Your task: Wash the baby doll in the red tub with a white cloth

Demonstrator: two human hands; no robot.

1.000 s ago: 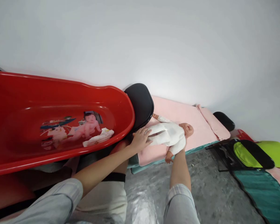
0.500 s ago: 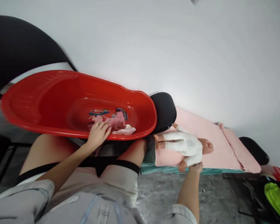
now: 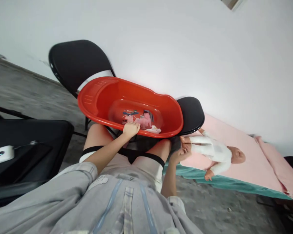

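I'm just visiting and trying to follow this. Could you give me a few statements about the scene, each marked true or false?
1. The left hand is at the near rim of the red tub. True.
2. The doll lies on pink bedding. True.
3. The doll's outfit is red. False: it is white.
4. Both hands are on the doll. False: only the right hand is near it, by its feet.
5. A white object lies on a black surface. True.

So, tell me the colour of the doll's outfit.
The doll's outfit is white, best seen in the head view.
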